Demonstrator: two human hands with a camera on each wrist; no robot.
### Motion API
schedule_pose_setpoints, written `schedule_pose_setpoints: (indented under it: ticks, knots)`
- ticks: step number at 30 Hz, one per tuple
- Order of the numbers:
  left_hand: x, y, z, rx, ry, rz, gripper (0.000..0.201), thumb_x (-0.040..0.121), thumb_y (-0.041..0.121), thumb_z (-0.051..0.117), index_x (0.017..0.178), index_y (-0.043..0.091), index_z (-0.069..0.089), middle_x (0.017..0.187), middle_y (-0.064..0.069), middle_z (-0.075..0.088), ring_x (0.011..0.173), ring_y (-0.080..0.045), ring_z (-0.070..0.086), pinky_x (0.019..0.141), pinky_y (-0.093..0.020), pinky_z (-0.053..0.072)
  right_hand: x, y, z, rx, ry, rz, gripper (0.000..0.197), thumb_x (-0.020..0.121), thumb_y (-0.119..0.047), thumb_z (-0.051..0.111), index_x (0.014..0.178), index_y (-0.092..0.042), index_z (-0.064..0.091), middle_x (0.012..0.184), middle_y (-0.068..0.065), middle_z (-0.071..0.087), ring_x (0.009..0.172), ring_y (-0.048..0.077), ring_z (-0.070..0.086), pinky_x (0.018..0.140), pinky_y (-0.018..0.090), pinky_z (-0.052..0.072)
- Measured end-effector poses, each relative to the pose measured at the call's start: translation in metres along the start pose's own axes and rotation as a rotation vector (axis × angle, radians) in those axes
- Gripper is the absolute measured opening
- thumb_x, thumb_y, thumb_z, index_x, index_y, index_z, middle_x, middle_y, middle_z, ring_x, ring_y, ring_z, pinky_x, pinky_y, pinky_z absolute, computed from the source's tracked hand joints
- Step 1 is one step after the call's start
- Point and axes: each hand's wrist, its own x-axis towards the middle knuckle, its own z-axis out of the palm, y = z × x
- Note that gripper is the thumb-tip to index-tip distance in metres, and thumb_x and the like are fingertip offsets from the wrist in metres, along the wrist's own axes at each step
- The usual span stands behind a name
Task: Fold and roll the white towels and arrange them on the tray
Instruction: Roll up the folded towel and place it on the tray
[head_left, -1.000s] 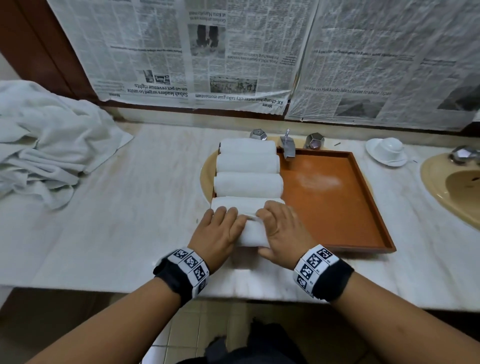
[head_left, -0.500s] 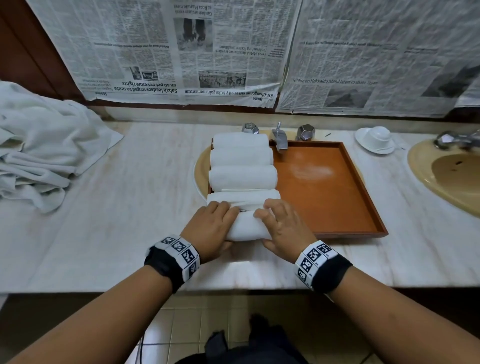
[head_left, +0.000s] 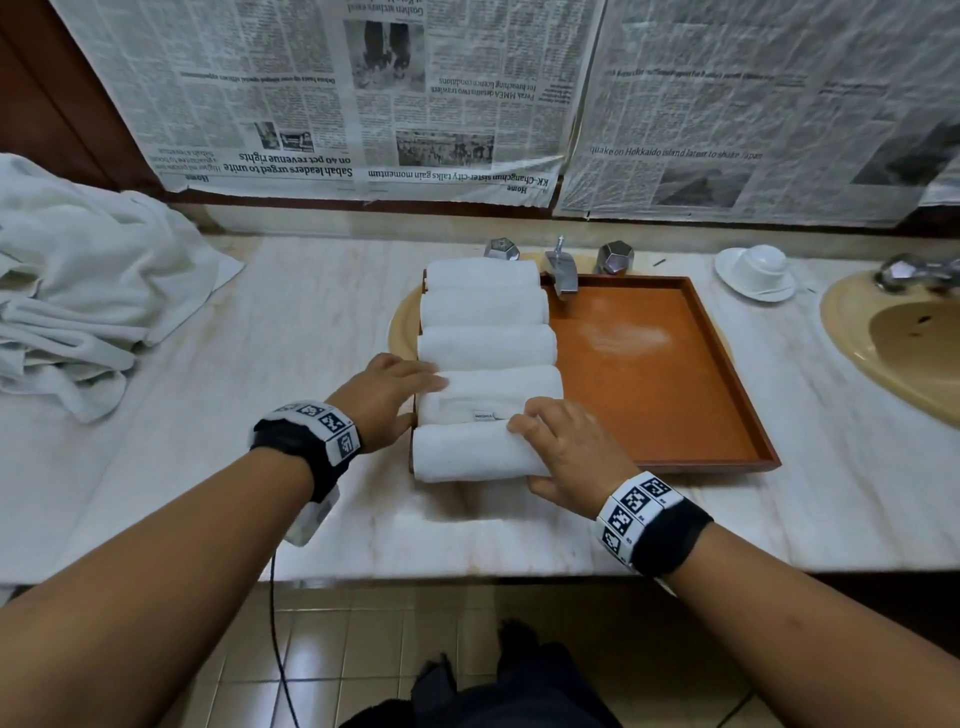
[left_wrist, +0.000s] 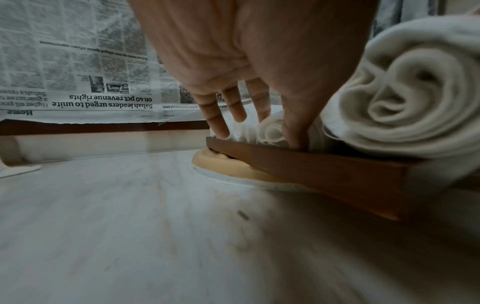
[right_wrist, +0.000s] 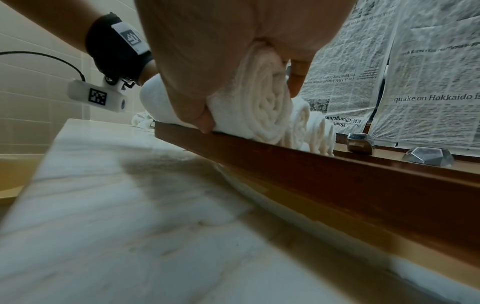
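Note:
Several rolled white towels lie in a column down the left side of the orange-brown tray (head_left: 654, 374). The nearest roll (head_left: 467, 458) sits on the tray's front rim (right_wrist: 324, 164). My right hand (head_left: 540, 434) grips that roll's right end (right_wrist: 262, 102), fingers over the top and thumb (right_wrist: 203, 121) at its front. My left hand (head_left: 415, 387) is at the tray's left side with straight fingers (left_wrist: 217, 121) touching the left ends of the rolls behind the nearest one (left_wrist: 415, 92), just above the left rim (left_wrist: 311, 164).
A heap of unfolded white towels (head_left: 78, 296) lies on the marble counter at far left. The tray covers a sink with a tap (head_left: 563, 273) behind it. An upturned cup on a saucer (head_left: 756, 270) and a second basin (head_left: 909, 348) are on the right. Newspaper covers the wall.
The nearest roll has gone forward onto the tray's front rim. My left hand has let go of it and shifted to the left ends of the rolls; my right hand still holds it.

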Motion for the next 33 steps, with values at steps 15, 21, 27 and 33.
schedule_pose_setpoints:
  ticks: [15, 21, 27, 33]
  knots:
    - [0.026, -0.004, -0.008, -0.139, 0.031, -0.142, 0.025, 0.097, 0.016, 0.058, 0.118, 0.023, 0.072, 0.11, -0.007, 0.067, 0.1, -0.027, 0.061, 0.086, -0.026, 0.04, 0.012, 0.016, -0.009, 0.108, -0.159, 0.048, 0.064, 0.08, -0.044, 0.069, 0.138, -0.028, 0.05, 0.132, -0.007, 0.056, 0.123, 0.018, 0.046, 0.103, 0.039, 0.035]
    - [0.028, 0.006, -0.01, -0.333, 0.087, -0.332, 0.023, 0.097, 0.015, 0.056, 0.108, 0.025, 0.075, 0.095, 0.005, 0.072, 0.065, -0.006, 0.063, 0.07, -0.019, 0.051, 0.02, 0.021, -0.015, 0.191, -0.226, 0.107, 0.058, 0.087, -0.038, 0.065, 0.142, -0.032, 0.047, 0.135, -0.01, 0.054, 0.128, 0.015, 0.04, 0.104, 0.031, 0.022]
    - [0.023, 0.025, -0.014, -0.208, 0.209, -0.218, 0.029, 0.092, 0.008, 0.052, 0.115, 0.019, 0.064, 0.112, -0.002, 0.056, 0.094, -0.018, 0.055, 0.085, -0.028, 0.044, 0.029, 0.025, -0.017, 0.211, -0.312, 0.147, 0.054, 0.09, -0.039, 0.061, 0.142, -0.037, 0.046, 0.136, -0.014, 0.053, 0.129, 0.013, 0.037, 0.103, 0.031, 0.02]
    - [-0.024, 0.032, 0.011, -0.104, 0.05, 0.037, 0.073, 0.071, 0.075, 0.061, 0.125, 0.026, 0.056, 0.127, 0.006, 0.047, 0.108, -0.019, 0.046, 0.093, -0.033, 0.042, 0.023, 0.027, -0.009, 0.401, -0.263, 0.228, 0.055, 0.089, -0.031, 0.065, 0.141, -0.035, 0.049, 0.134, -0.013, 0.054, 0.127, 0.014, 0.035, 0.105, 0.031, 0.027]
